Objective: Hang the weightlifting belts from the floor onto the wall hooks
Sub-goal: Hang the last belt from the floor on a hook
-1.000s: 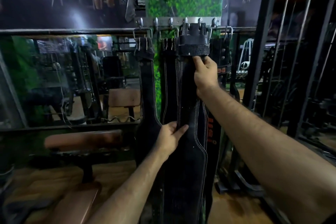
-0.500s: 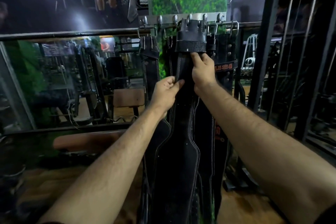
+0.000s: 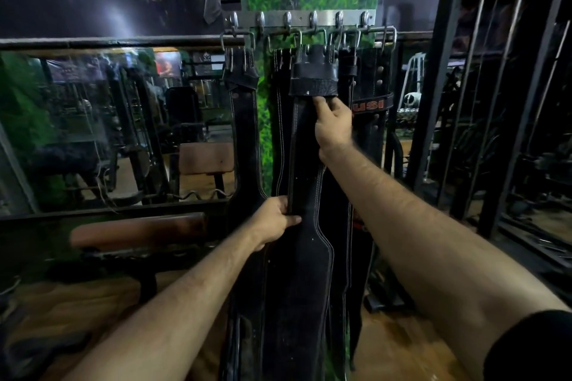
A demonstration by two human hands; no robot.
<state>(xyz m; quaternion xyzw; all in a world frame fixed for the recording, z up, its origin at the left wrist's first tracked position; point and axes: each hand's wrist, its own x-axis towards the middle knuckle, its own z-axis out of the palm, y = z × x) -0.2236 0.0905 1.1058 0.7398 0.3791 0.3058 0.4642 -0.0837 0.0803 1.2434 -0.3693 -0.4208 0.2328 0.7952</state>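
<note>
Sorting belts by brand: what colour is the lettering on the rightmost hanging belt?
Red-orange lettering on the black belt, seen in the head view.

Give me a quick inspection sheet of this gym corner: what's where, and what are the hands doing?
Surface: wooden floor, no belt seen on it.
Job's things: front belt hangs by its buckle from the hook rail; other dark belts hang beside and behind it.
Clutter: padded bench at left.
Grippers: left hand grips the front belt's edge; right hand pinches it below the buckle.
Cables: nothing seen.
Surroundings: mirror left, black rack right.
</note>
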